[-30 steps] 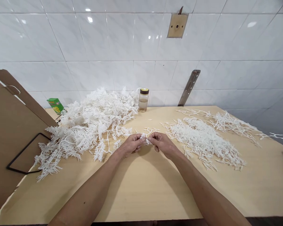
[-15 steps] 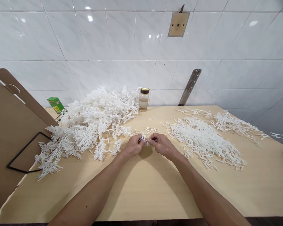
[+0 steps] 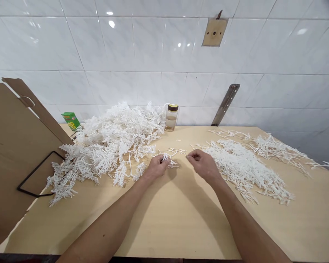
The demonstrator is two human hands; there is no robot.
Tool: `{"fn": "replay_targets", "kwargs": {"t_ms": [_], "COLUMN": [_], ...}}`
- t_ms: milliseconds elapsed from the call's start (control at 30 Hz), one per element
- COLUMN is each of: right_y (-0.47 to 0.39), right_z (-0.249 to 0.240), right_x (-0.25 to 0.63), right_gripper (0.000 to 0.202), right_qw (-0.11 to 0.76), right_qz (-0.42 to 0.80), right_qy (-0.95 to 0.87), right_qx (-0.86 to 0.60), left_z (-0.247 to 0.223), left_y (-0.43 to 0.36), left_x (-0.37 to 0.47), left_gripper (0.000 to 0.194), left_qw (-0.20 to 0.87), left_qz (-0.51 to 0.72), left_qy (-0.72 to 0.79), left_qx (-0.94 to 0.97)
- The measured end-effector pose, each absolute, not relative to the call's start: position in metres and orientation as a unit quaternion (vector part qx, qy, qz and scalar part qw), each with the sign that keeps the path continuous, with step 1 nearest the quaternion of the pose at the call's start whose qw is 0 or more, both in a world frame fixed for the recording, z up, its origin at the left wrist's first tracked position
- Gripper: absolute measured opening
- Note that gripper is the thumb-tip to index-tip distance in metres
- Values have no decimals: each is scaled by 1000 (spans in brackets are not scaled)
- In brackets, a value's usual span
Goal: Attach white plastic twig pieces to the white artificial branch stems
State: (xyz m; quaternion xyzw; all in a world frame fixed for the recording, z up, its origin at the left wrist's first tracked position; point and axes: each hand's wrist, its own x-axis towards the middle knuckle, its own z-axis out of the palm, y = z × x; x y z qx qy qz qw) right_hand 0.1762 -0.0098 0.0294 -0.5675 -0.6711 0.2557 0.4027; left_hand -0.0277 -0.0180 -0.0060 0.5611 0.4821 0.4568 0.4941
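The left hand (image 3: 157, 166) was pinched shut on a small white plastic sprig (image 3: 168, 160) at the middle of the wooden table (image 3: 175, 219); the right hand (image 3: 203, 164) hovered just to the right of it, apart from the sprig, fingers curled with thumb and forefinger together, though whether anything lay between them could not be told. A large heap of white branches (image 3: 109, 146) lay to the left; a flatter spread of trimmed pieces (image 3: 244, 168) lay to the right; at the far edge stood a glass jar (image 3: 171, 117) and a green box (image 3: 71, 121); a cardboard sheet (image 3: 11, 153) leaned at the left.
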Motion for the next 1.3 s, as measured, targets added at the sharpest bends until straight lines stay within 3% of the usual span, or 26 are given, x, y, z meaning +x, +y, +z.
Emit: {"fn": "replay_targets", "kwargs": {"t_ms": [100, 167, 367, 500, 933, 1300], "right_y": [4, 7, -7, -15, -21, -22], "right_z": [25, 26, 25, 17, 10, 15], "right_x": [204, 212, 174, 145, 137, 138], "right_gripper": [7, 14, 27, 21, 17, 14], "right_qw": [397, 390, 381, 364, 304, 287], "right_qz": [99, 44, 201, 207, 147, 210], "right_qy": [-629, -621, -708, -759, -769, -749], "right_qx": [-662, -678, -559, -499, -542, -559], "left_z": [0, 3, 2, -4, -8, -6], "left_y": [-21, -22, -22, -20, -22, -22], "left_x": [-29, -29, -26, -23, -18, -17], "left_gripper": [36, 36, 36, 37, 26, 26], "left_qw": [573, 588, 575, 528, 321, 335], "left_qz": [454, 456, 456, 468, 455, 429], "left_qy": [451, 443, 450, 471, 545, 561], "left_qx": [512, 501, 508, 530, 626, 624]}}
